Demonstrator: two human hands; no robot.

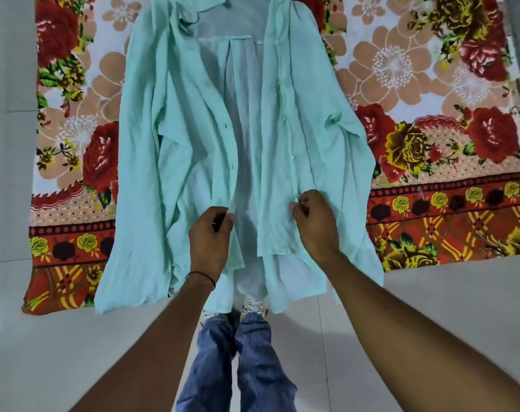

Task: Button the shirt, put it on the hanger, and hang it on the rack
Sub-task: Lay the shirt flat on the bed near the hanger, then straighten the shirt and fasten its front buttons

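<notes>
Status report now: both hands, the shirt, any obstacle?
Left hand pinching buttonhole edge; right hand pinching button edge. Mint shirt open, unbuttoned, on floral sheet. Nothing in the way.

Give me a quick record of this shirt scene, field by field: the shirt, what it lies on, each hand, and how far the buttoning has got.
shirt: mint-green long-sleeved button shirt, spread open, front panels apart
surface: red floral bedsheet on pale tiled floor
left hand: pinching the buttonhole edge near the hem; black wristband
right hand: pinching the button edge near the lowest button
buttoning: none fastened
hanger, rack: not in view
</notes>
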